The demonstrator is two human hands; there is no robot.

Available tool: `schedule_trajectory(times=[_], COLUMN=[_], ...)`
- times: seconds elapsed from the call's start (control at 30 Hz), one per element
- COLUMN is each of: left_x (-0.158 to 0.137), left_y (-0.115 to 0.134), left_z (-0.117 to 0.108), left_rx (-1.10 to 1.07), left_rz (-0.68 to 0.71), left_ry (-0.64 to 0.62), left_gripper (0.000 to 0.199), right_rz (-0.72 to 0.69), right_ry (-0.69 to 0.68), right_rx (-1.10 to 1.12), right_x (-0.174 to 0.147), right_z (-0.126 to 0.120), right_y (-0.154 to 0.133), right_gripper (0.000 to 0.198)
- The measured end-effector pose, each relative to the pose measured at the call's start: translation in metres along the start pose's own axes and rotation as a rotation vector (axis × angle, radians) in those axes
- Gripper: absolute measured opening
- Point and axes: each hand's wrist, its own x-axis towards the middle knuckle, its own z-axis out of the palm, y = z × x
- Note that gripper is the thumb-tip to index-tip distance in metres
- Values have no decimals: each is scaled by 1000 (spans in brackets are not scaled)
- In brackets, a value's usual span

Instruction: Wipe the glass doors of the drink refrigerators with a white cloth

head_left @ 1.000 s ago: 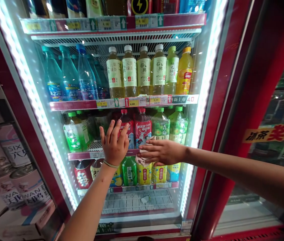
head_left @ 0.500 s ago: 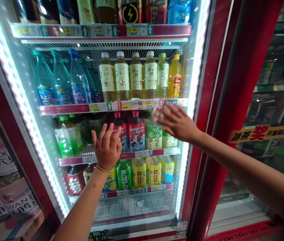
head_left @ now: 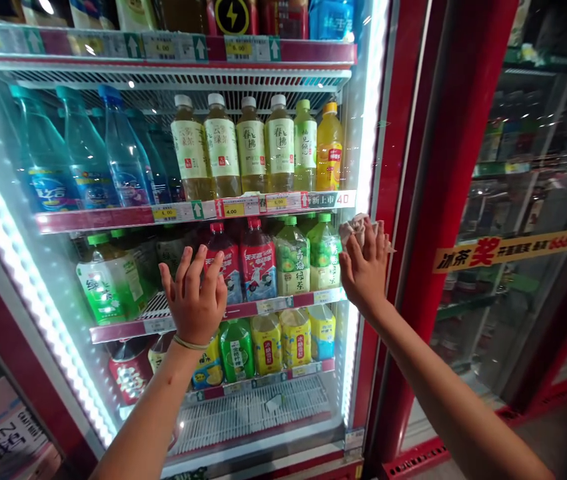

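I've L hand [head_left: 194, 297] at the glass door [head_left: 283, 300], fingers spread, nothing held. R hand [head_left: 366, 270]: fingers fanned over crumpled cloth [head_left: 356, 228] nr door's R edge, red frame [head_left: 391, 133] just beside; open glass btwn hands. Red-capped bottles [head_left: 259, 263] behind.

Matt, crumpled cloth [head_left: 355, 228]; glossy plastic bottles [head_left: 251, 150]; shiny red frame [head_left: 456, 167]

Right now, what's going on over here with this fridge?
A person has both bare hands up, apparently against the clear front of a red-framed, brightly lit drinks cooler. The right hand, fingers spread, has a crumpled, pale cloth or tissue under its fingertips, near the cooler's right edge. The left hand is open and holds nothing, in front of the red-capped plastic bottles standing inside.
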Motion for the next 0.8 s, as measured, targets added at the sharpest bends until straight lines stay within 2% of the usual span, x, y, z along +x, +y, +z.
schedule_trajectory(times=[0.1,0.2,0.27,0.33,0.4,0.53,0.6,0.63,0.7,0.73,0.8], left_x=[1,1,1,2,2,3,3,4,3,3,2], left_y=[0,-1,-2,-3,-3,-1,1,1,1,1,-1], left_z=[-1,-3,-4,-5,-5,-4,-3,-3,-2,-2,-3], left_rx=[3,14,16,21,25,9,-6,-13,-23,-27,-34], left_rz=[2,14,27,35,38,23,5,-3,-11,-10,-5], left_ry=[2,6,4,1,2,19,28,30,31,29,27], left_gripper=[56,54,52,52,51,51,51,51,51,51,52], right_rz=[-16,-180,-298,-380,-338,49,174,212,233,204,46], right_ry=[-16,-132,-191,-239,-255,-153,-89,-64,-49,-62,-132], right_rx=[21,6,7,15,-3,-108,-137,-141,-128,-110,-53], right_x=[30,52,62,68,66,47,40,39,43,48,57], right_z=[18,29,29,24,17,3,1,3,10,15,25], right_y=[-59,-123,-144,-137,-103,-9,13,11,-16,-40,-96], right_gripper=[59,54,52,52,51,53,56,57,57,58,59])
